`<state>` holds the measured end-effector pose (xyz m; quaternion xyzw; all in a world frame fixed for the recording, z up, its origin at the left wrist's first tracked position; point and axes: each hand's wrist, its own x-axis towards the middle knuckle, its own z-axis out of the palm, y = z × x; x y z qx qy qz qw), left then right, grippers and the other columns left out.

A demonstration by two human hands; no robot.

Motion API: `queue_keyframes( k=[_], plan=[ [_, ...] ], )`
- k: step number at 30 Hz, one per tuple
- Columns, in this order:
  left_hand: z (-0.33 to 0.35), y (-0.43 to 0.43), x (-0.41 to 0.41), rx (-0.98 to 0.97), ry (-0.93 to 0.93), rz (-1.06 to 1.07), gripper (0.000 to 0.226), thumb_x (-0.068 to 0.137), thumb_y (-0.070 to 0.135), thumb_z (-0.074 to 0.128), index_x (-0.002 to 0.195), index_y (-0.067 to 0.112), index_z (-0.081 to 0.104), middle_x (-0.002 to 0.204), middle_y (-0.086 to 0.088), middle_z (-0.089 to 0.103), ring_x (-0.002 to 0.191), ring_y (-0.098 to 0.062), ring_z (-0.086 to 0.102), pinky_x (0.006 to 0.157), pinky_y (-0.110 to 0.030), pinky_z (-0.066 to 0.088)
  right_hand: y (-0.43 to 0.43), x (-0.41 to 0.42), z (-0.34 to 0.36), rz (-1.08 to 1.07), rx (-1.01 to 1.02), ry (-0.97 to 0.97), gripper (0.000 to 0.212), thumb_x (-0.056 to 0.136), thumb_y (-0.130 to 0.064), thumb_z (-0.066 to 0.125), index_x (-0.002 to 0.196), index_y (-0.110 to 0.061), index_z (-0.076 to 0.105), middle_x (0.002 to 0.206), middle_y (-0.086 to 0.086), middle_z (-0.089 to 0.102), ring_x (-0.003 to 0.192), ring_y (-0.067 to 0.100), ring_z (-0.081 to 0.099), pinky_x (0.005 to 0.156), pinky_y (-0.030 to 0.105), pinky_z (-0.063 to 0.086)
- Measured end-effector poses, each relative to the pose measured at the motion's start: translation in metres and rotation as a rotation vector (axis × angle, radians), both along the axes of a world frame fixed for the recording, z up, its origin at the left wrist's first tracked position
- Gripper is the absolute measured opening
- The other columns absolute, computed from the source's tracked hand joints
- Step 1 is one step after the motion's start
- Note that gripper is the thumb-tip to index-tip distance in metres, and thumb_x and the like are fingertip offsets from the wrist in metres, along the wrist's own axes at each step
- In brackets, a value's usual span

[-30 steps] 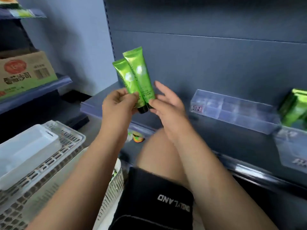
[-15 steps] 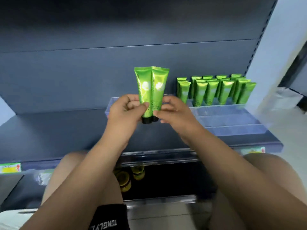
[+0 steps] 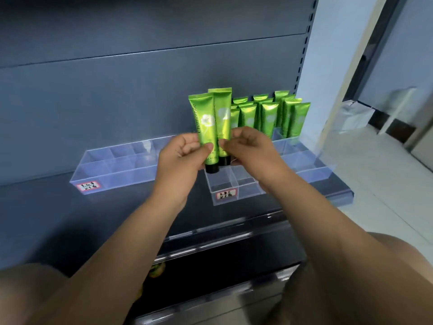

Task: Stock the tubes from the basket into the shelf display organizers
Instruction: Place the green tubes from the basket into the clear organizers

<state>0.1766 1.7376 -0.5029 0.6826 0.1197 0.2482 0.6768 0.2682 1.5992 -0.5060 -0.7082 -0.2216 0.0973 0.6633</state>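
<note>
Head view: my left hand (image 3: 180,158) pinches the left tube (image 3: 206,123), my right hand (image 3: 250,148) pinches the right tube (image 3: 222,113), both upright, caps down, just above the organizer (image 3: 246,191). Placing step, I reckon. Next, lower each cap into an empty front cell.

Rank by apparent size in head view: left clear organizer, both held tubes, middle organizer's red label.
1. left clear organizer
2. left-hand tube and right-hand tube: alike, not ranked
3. red label
</note>
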Motion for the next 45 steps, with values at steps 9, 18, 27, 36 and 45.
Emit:
queue_keyframes(
  k=[9, 18, 27, 36, 45],
  plan=[
    [0.001, -0.039, 0.058, 0.055, -0.030, -0.087, 0.028, 0.092, 0.004, 0.070, 0.102, 0.029, 0.064, 0.074, 0.013, 0.072, 0.072, -0.001, 0.065, 0.069, -0.026, 0.051, -0.050, 0.048, 0.017, -0.043, -0.152, -0.095, 0.024, 0.087, -0.012, 0.075, 0.107, -0.017, 0.063, 0.090, 0.018, 0.071, 0.075, 0.020, 0.064, 0.069, 0.044, 0.057],
    [0.015, -0.052, 0.115, 0.156, -0.037, -0.062, 0.026, 0.089, 0.013, 0.076, 0.088, 0.025, 0.053, 0.066, 0.015, 0.054, 0.074, -0.009, 0.059, 0.069, -0.036, 0.053, -0.089, 0.100, 0.020, -0.192, -0.132, -0.142, 0.021, 0.086, -0.015, 0.072, 0.081, -0.017, 0.052, 0.072, 0.008, 0.052, 0.064, 0.021, 0.056, 0.063, 0.039, 0.053],
    [0.032, -0.049, 0.148, 0.376, -0.031, -0.071, 0.034, 0.083, 0.010, 0.077, 0.079, 0.026, 0.048, 0.055, 0.014, 0.045, 0.063, -0.013, 0.046, 0.063, -0.033, 0.045, -0.096, 0.121, 0.029, -0.255, -0.009, -0.207, 0.007, 0.090, -0.015, 0.065, 0.093, -0.013, 0.059, 0.073, 0.008, 0.058, 0.064, 0.020, 0.060, 0.056, 0.034, 0.054],
    [0.037, -0.051, 0.163, 0.499, -0.059, -0.022, 0.025, 0.089, 0.023, 0.076, 0.088, 0.019, 0.051, 0.059, 0.007, 0.044, 0.059, -0.013, 0.047, 0.061, -0.043, 0.061, -0.101, 0.133, 0.035, -0.265, 0.009, -0.314, 0.012, 0.091, -0.014, 0.070, 0.087, -0.004, 0.069, 0.075, 0.013, 0.061, 0.059, 0.021, 0.064, 0.053, 0.028, 0.053],
    [0.031, -0.041, 0.176, 0.488, -0.051, -0.008, 0.042, 0.075, 0.014, 0.085, 0.067, 0.022, 0.045, 0.062, 0.003, 0.040, 0.066, -0.014, 0.043, 0.065, -0.031, 0.045, -0.090, 0.138, 0.041, -0.298, 0.040, -0.459, 0.007, 0.089, -0.017, 0.071, 0.088, -0.013, 0.077, 0.076, -0.004, 0.070, 0.068, 0.004, 0.064, 0.066, 0.022, 0.054]
  ],
)
